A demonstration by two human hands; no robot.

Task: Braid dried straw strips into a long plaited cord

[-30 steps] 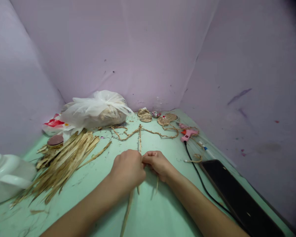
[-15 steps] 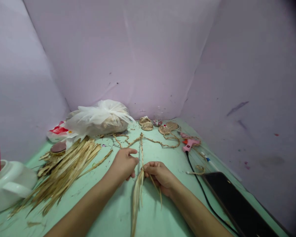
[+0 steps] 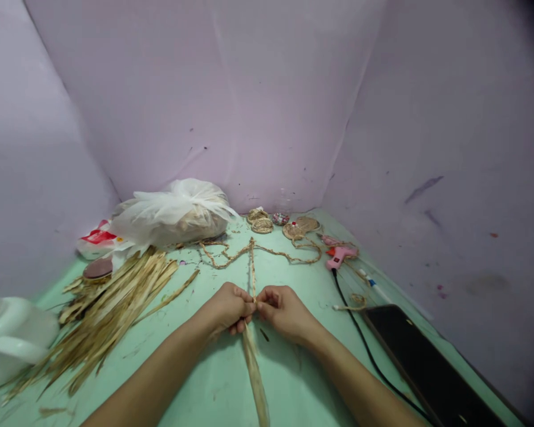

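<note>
At mid-tabletop (image 3: 204, 394) in the head view, the left hand (image 3: 230, 308) and right hand (image 3: 281, 311), equally near, pinch the near end of the cord (image 3: 252, 270) in a narrow grip. Its long axis runs straight away from them; a loose strip (image 3: 255, 376) trails toward the person.

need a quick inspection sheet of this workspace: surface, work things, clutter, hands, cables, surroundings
Surface: green tabletop, scraps and dark marks on it.
Work things: straw-coloured cord stretching away from the fingertips; pale strip trailing toward the near edge; heap of dry strips at left.
Clutter: white plastic bag, white vessel, pink glue gun, black slab.
Hands: left hand and right hand pinch the cord close together.
Cables: black cable runs from the glue gun past the slab's left side; far end out of view.
Surroundings: purple walls, smudged; other people: nothing seen.
</note>
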